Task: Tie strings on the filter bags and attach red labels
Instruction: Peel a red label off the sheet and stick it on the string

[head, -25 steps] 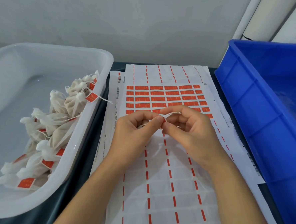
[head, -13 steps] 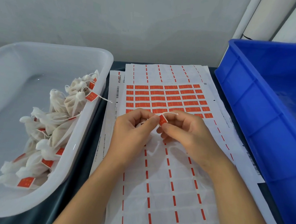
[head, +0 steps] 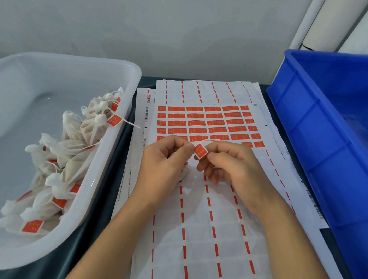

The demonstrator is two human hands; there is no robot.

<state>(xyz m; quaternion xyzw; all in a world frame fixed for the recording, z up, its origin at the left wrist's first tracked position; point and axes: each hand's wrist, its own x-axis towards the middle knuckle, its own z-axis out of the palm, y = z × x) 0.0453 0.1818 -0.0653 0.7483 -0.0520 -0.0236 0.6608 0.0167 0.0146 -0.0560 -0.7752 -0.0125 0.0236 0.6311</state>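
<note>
folding a red label over the string end

my right hand pinches the red label between thumb and forefinger, and my left hand pinches the string beside it, keeping it taut, i think, so the sticker closes squarely around it. the filter bag itself is hidden under my left palm, so i can't say how it lies. i work right over the label sheet, where the next sticker is near. finished bags pile in the white tub at my left; the blue crate sits at my right.
</note>
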